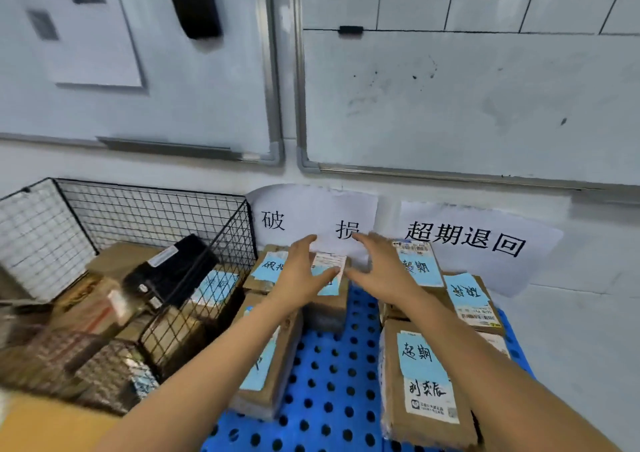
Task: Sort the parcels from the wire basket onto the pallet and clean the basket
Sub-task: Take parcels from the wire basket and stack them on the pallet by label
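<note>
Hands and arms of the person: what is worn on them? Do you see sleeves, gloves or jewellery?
Nothing worn shows. The left hand and right hand are bare, without gloves, rings or a watch. Both forearms are bare to the frame edge; no sleeve shows.

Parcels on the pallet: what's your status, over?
Left hand and right hand open, over the rear parcel on the blue pallet. Wire basket holds more parcels. Nothing blocking.
</note>
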